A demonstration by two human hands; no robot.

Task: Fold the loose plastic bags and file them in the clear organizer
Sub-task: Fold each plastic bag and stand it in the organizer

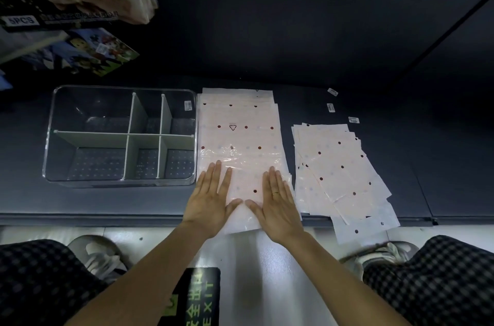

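Head view, flat hands (240, 202), glossy dotted bag (240, 138)

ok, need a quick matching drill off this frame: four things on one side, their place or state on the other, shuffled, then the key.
Things
1. clear organizer
2. large dotted bag
3. fanned pile of smaller bags
4. small white labels

Place or state
A. loose on the table beyond the right-hand pile
B. left of the hands, compartments empty
C. flat in the middle, both hands pressing its near end
D. right of the hands, near corner hanging over the table edge

Pairs: 1-B, 2-C, 3-D, 4-A. The left hand and right hand lie flat, fingers straight.
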